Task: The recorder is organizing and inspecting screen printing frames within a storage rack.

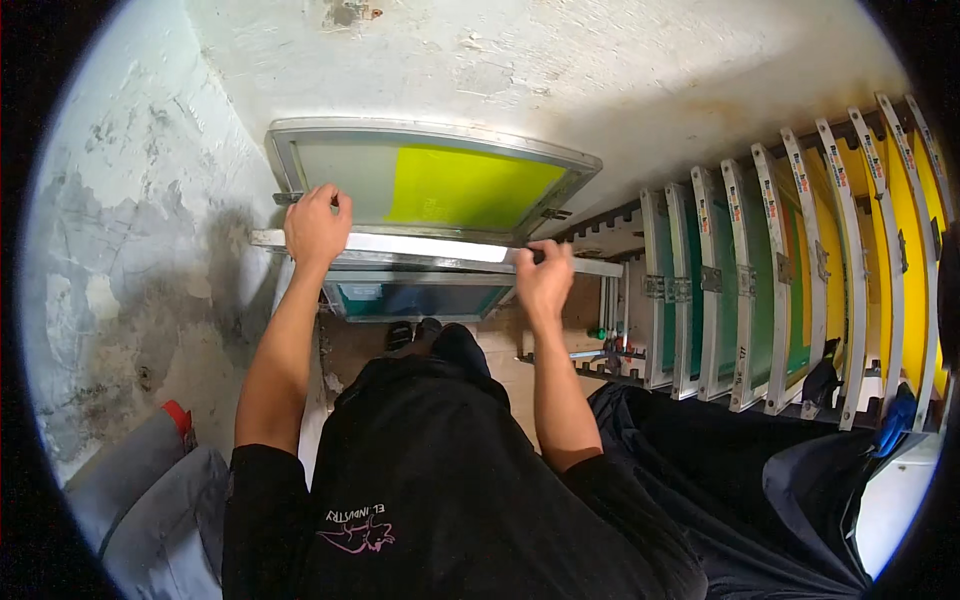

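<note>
Before me a screen printing frame (480, 187) with a bright yellow-green panel leans against the wall. Nearer to me stands a metal frame (420, 247), seen edge-on with a white strip along its top. My left hand (319, 225) is at the left part of this edge, its fingers curled; whether they grip it cannot be told. At the right end of the white strip, my right hand (544, 277) has thumb and fingertips bent together, slightly blurred. Below, a frame with dark green mesh (420, 298) stands close to my feet.
On the right, a toothed rack (600, 371) holds several upright screen frames (739, 300) with green and yellow mesh. Dark cloth (720, 465) hangs below them. A stained wall (150, 262) rises at left, with grey fabric (161, 495) at its foot.
</note>
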### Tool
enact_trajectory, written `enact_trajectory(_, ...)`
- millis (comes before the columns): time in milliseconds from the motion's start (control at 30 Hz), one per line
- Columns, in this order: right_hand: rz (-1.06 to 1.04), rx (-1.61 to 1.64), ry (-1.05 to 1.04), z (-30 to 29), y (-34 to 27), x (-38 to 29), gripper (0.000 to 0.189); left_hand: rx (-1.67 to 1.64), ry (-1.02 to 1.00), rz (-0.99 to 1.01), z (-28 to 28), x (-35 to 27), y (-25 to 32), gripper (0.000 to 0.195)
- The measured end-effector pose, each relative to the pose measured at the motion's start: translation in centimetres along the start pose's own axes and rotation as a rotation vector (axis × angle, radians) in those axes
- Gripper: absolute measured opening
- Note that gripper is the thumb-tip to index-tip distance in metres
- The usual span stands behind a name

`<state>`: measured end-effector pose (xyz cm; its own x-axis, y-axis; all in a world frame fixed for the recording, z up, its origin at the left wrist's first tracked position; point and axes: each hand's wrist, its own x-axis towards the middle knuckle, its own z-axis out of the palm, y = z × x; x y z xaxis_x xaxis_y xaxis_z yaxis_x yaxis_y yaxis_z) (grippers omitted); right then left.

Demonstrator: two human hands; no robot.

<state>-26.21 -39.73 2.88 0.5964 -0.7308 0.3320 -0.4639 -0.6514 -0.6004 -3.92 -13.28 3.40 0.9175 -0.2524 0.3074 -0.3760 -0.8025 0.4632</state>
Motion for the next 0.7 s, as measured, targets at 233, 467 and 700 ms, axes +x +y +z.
enact_trajectory(233, -0.090, 0.009, -0.070, -1.1, 1.9, 0.6, 0.022, -0.007, -0.003, -0.029, 0.4, 0.0, -0.7, 0.021)
enact_trajectory(467, -0.043, 0.051, 0.018, 0.7, 0.1, -1.5, 0.020, -0.004, -0.004, -0.013, 0.1, -0.1, -0.1, 0.020)
enact_trajectory(700, -0.005, 0.022, 0.008, -1.2, 3.1, 0.1, 0.017, -0.004, -0.017, -0.027, -0.2, -0.1, 0.2, 0.021)
